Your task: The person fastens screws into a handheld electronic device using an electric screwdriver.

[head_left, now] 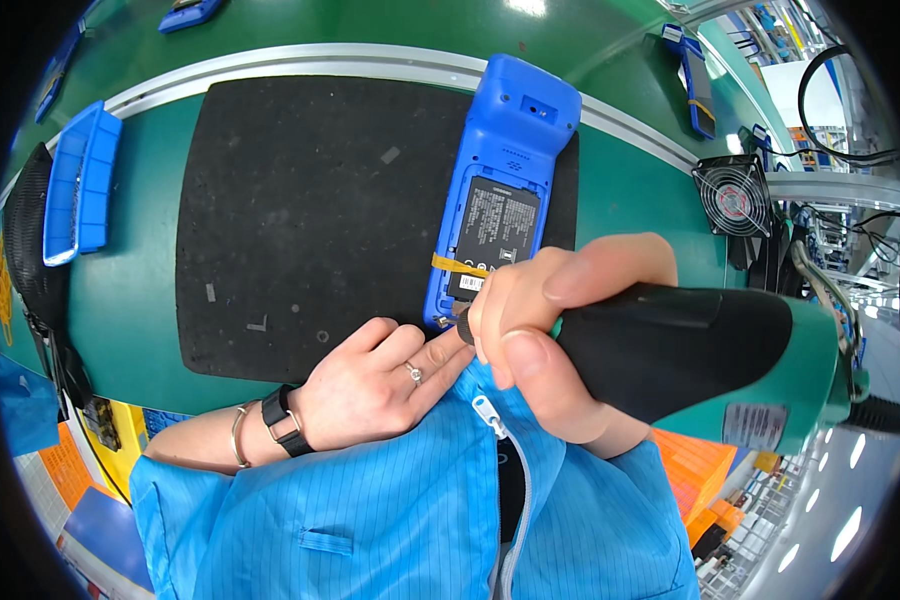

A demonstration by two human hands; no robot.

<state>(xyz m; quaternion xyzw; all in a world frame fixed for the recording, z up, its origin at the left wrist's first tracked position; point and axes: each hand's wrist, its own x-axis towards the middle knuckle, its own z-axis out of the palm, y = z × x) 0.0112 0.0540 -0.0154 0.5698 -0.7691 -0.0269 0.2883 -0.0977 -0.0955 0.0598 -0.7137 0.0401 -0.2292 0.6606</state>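
Observation:
A blue handheld device [515, 130] lies face down near the mat's right edge, its back open on a black battery [503, 220]. A yellow strip [455, 264] crosses its lower part. My right hand [560, 320] is wrapped round a green and black electric screwdriver [670, 350], whose tip end points at the device's lower end. The exact contact of the bit is hidden behind my fingers. My left hand [370, 380] rests at the mat's near edge, fingers stretched toward the device's lower end and the screwdriver's tip; nothing shows in its grasp.
A black mat [310, 200] covers the middle of the green table [135, 330]. At the left stands a blue parts bin [78, 185]. A small fan [732, 197] sits at the right. Beyond a metal rail [320, 58] lie more blue devices [698, 85].

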